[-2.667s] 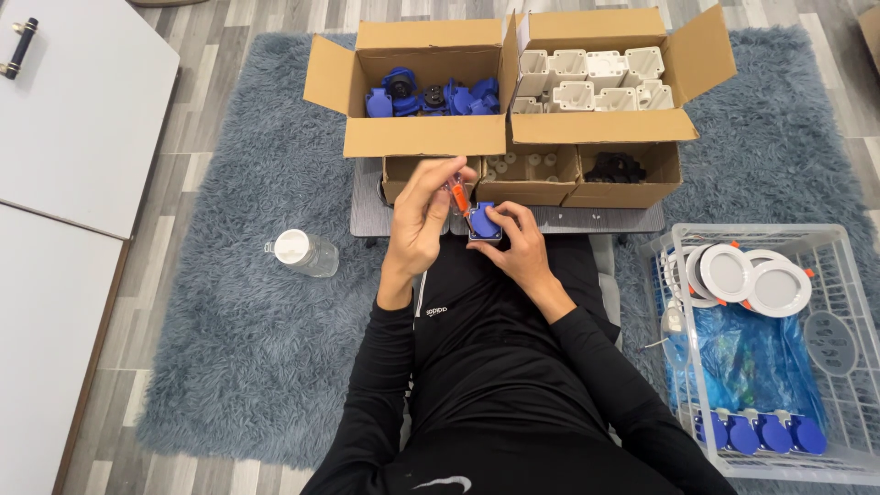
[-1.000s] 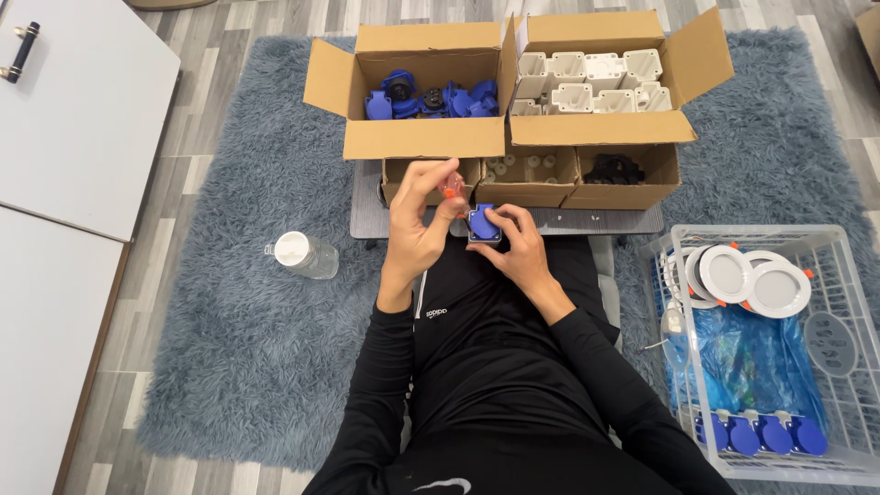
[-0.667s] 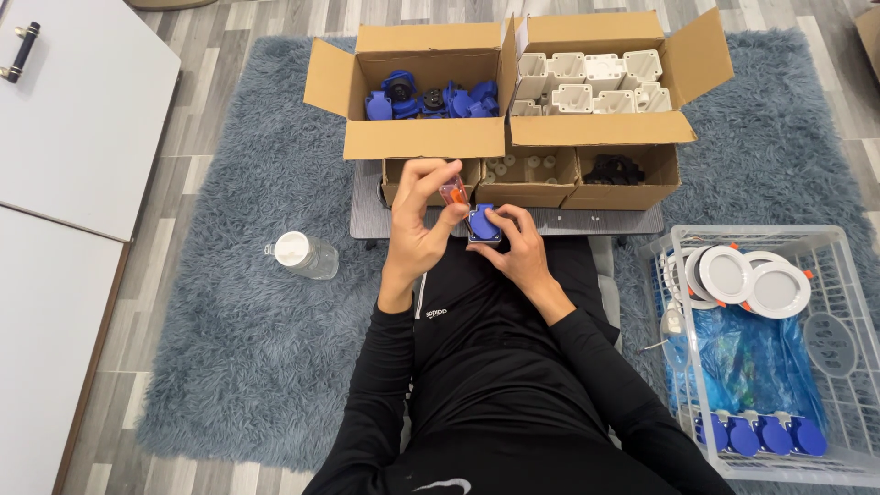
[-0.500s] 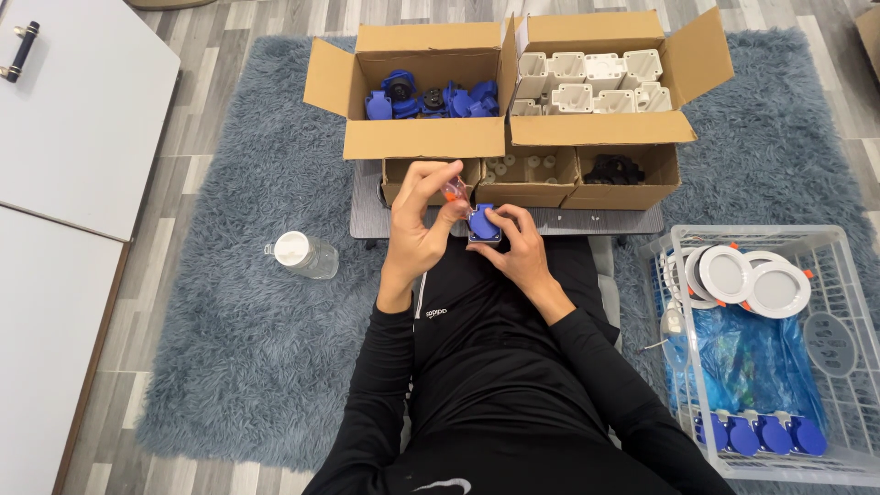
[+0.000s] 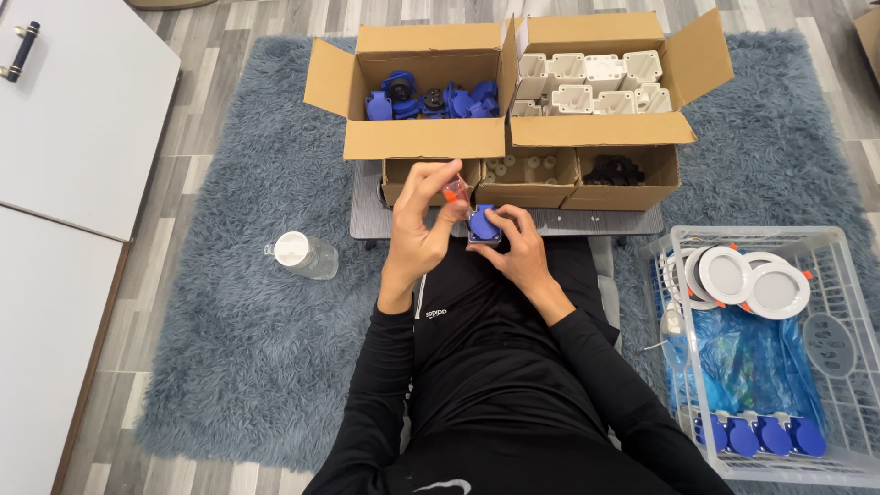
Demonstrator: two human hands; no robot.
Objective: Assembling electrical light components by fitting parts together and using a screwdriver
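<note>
My right hand [image 5: 515, 247] grips a small blue socket part [image 5: 483, 225] in front of my chest. My left hand [image 5: 420, 229] holds an orange-handled screwdriver [image 5: 454, 191] upright, its tip down at the blue part. Both hands sit just in front of a low grey board [image 5: 568, 222] that carries small open cardboard boxes. Behind them, one large open box [image 5: 417, 137] holds more blue socket parts [image 5: 431, 96] and a second one [image 5: 596, 128] holds white housings [image 5: 591, 81].
A clear plastic bottle [image 5: 304, 254] lies on the blue-grey rug [image 5: 247, 321] to my left. A white wire basket [image 5: 830, 367] on my right holds round white lamps [image 5: 752, 284], a blue bag and blue socket covers [image 5: 752, 434]. White cabinet [image 5: 64, 147] stands far left.
The screwdriver's handle has shifted slightly in my left fingers, from tilted to more upright. The right hand and the blue part stay in the same place.
</note>
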